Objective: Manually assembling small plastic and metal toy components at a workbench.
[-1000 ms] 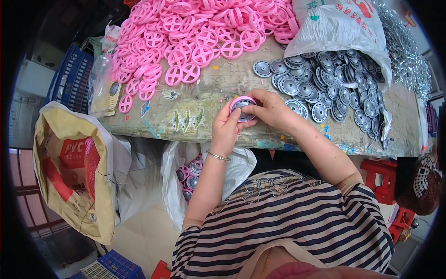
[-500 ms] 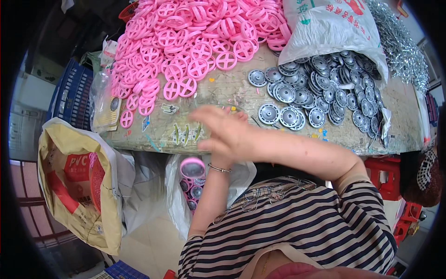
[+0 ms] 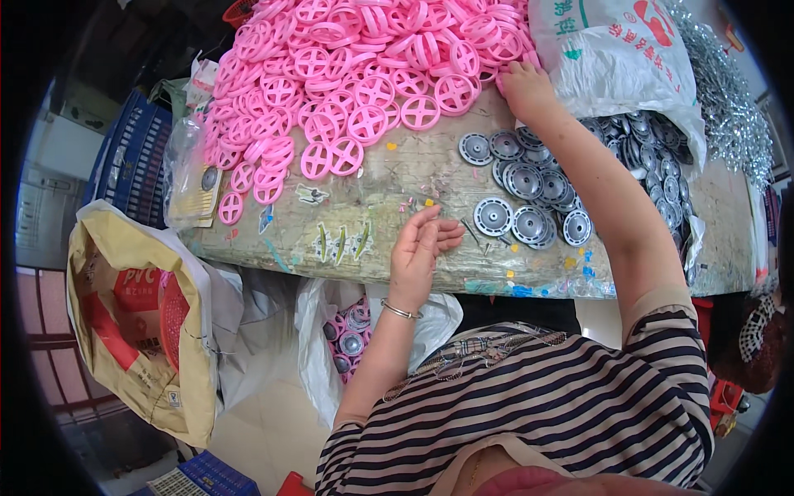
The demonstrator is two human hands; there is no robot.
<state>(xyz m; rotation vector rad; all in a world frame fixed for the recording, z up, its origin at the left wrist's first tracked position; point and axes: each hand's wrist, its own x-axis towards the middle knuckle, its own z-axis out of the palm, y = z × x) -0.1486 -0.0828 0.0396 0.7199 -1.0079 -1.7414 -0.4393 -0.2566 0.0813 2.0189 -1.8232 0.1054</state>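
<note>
My right hand [image 3: 527, 93] reaches to the right edge of a big heap of pink plastic wheel rims [image 3: 367, 116], each with a cross of spokes. Its fingers are curled on a pink rim there, which they mostly hide. Over the near table edge rests my left hand [image 3: 423, 248], fingers loosely stretched toward the right, with nothing visible in it. Grey hubcap-like discs [image 3: 524, 180] lie under and left of my right forearm. Beneath my left forearm, a white bag [image 3: 314, 355] holds pink rims with grey discs fitted in them.
A white woven sack [image 3: 616, 70] lies at the back right, discs spilling from its mouth. Behind it is silver tinsel [image 3: 728, 99]. A yellow-brown paper sack [image 3: 91, 331] stands open at the left, near blue crates [image 3: 132, 165]. Paint flecks mark the worn table [image 3: 389, 178].
A pink rim with a grey disc in it dropped into the white bag and no longer hangs above it. My right hand swung from beside my left hand out to the pink heap.
</note>
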